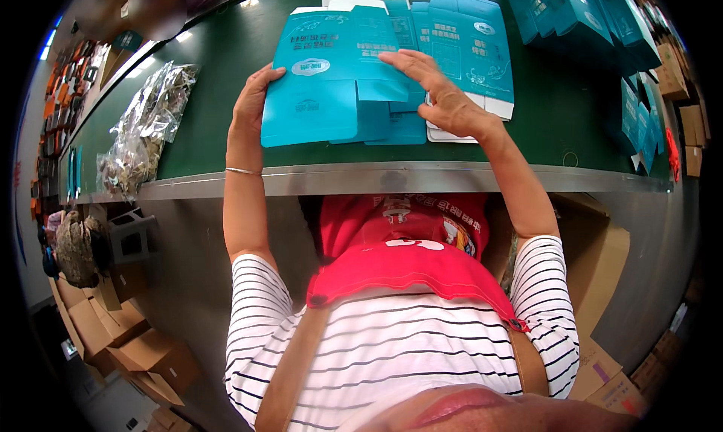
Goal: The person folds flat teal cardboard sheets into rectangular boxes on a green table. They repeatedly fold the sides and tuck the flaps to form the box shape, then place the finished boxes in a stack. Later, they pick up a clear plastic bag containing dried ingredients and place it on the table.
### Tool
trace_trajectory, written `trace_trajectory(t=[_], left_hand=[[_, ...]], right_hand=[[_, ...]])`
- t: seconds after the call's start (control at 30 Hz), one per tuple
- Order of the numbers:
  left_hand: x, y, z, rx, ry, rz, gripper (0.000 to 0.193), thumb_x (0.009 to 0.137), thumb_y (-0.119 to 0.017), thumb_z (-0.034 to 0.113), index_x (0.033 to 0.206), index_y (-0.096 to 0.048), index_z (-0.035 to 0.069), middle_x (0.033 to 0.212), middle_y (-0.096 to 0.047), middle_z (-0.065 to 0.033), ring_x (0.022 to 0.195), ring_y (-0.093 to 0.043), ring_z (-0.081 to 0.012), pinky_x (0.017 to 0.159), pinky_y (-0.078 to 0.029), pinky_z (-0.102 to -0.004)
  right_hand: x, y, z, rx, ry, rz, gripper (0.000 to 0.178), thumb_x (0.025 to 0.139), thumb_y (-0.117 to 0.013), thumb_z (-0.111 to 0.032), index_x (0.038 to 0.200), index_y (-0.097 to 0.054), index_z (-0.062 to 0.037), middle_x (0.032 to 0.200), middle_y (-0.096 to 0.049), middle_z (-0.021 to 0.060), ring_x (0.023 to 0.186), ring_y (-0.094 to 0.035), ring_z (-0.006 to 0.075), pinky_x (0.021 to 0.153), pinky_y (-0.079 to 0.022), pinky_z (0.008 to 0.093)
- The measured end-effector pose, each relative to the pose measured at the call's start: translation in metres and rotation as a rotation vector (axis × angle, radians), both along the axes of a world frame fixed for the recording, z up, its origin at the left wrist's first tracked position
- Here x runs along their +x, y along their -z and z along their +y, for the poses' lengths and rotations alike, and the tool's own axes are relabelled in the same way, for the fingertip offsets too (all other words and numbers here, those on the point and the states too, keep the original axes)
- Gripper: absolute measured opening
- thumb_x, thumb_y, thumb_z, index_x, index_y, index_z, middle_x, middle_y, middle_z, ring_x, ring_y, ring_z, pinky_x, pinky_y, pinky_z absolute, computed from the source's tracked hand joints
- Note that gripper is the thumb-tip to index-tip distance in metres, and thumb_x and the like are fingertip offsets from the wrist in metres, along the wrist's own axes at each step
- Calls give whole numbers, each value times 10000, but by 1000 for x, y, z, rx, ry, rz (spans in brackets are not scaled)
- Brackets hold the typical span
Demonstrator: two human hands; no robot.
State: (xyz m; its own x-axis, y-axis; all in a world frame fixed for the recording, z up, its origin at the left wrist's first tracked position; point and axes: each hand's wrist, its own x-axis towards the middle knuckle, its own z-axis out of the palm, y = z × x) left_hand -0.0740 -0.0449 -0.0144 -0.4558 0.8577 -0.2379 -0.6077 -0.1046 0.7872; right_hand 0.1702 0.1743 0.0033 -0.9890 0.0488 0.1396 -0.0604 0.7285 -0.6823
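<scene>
A teal printed carton [320, 104], folded flat, lies tilted over other flat cartons on the green table. My left hand [254, 97] grips its left edge, with the thumb on top and the other fingers hidden beneath. Over the carton's right part, my right hand [452, 104] stretches its fingers out, the fingertips at the printed panel and the thumb pointing left. This hand is slightly blurred; whether it presses on the card I cannot tell. Just beyond its wrist is a pile of flat teal cartons [478, 48] with white flaps showing.
Several shaped teal cartons [565, 18] stand at the far right, with more teal pieces [640, 123] below them. Clear plastic bags with small contents [147, 131] lie at the left. A metal edge [316, 180] borders the green table [218, 78]. Brown boxes [154, 357] sit on the floor.
</scene>
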Motion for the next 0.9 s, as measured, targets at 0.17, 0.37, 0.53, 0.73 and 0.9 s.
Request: trace_trajectory(t=[0.17,0.37,0.53,0.73,0.9], left_hand=[[9,-25,-17,4,64,402,318,876,-597,107,1154,-569,-45,1019,-657,-107,878,-643,-145,778,-543,-268],[16,-16,-4,16,-37,589,275,861,-567,-10,1134,-604,-17,1044,-654,-62,962,-595,-116,893,-458,-264],[26,-15,11,58,-165,620,302,846,-541,-78,1129,-620,-11,1013,-663,-51,923,-609,-114,883,-475,-259],[29,1,24,60,-290,682,271,863,-540,-65,1112,-630,-7,971,-668,-38,898,-601,-94,851,-472,-234],[19,-6,22,38,-318,797,243,864,-554,-43,1089,-639,-3,923,-665,-15,868,-586,-75,821,-464,-219]], right_hand=[[-29,6,25,-633,366,261,922,822,-681,-282,1478,-57,-111,1462,-215,254,1370,-224,359,1071,-322,455],[-57,-63,28,578,636,779,864,769,-745,-242,1450,-222,-148,1490,-137,173,1386,-48,380,1103,-136,480],[-67,-102,25,616,482,445,561,792,-717,-227,1287,-488,-98,1198,-525,113,1183,-462,275,1066,-291,413],[-71,-134,46,697,223,95,317,784,-719,-275,1002,-671,-50,946,-589,115,1011,-563,282,948,-433,375],[-76,-162,35,407,-3,-352,459,771,-724,-297,1141,-601,-54,1066,-623,136,1029,-571,264,938,-429,376]])
